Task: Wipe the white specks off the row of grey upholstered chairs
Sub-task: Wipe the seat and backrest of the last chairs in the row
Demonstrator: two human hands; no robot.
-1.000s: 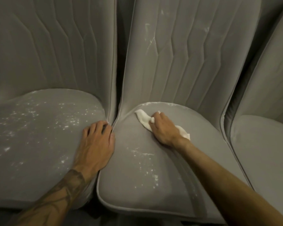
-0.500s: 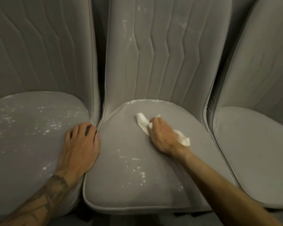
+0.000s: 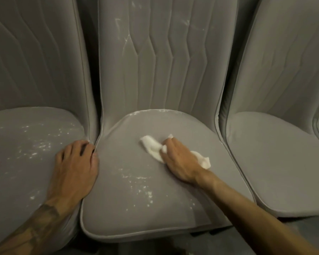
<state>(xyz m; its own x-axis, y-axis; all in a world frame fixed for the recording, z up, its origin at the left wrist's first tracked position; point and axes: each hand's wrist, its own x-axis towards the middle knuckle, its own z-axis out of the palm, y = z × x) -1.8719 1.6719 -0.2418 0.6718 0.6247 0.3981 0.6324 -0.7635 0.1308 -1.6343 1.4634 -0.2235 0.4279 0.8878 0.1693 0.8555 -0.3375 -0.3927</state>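
A white cloth [image 3: 151, 149] is gripped under the curled fingers of the right hand [image 3: 181, 161] and pressed onto the middle seat [image 3: 118, 218], so that the fabric is rubbed rather than merely brushed. White specks [image 3: 142, 188] are seen just nearer than that hand. More are scattered on the left seat [image 3: 17, 172], outward of the left hand [image 3: 75, 168]. That hand is laid flat and holds nothing; it is judged a brace. Streaks on the backrest [image 3: 129, 39] above may be only sheen.
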